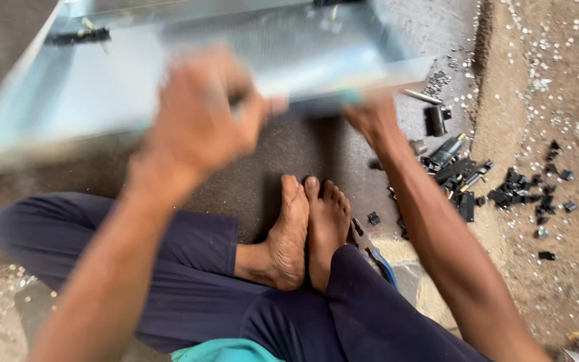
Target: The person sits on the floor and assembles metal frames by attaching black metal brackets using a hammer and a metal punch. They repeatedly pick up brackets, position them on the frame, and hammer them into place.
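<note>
Left hand clenched on the near edge of a shiny folded sheet-metal tray; right hand steadies its rim, grip state unclear, small black parts beside

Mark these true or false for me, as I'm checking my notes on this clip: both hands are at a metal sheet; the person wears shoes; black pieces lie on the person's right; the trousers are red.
1. Both hands are at the folded sheet-metal piece. True: the left hand and the right hand are at its near edge, though blurred.
2. The person wears shoes. False: the feet are bare.
3. Small black pieces lie on the ground to the person's right. True.
4. The trousers are red. False: they are dark blue.
</note>
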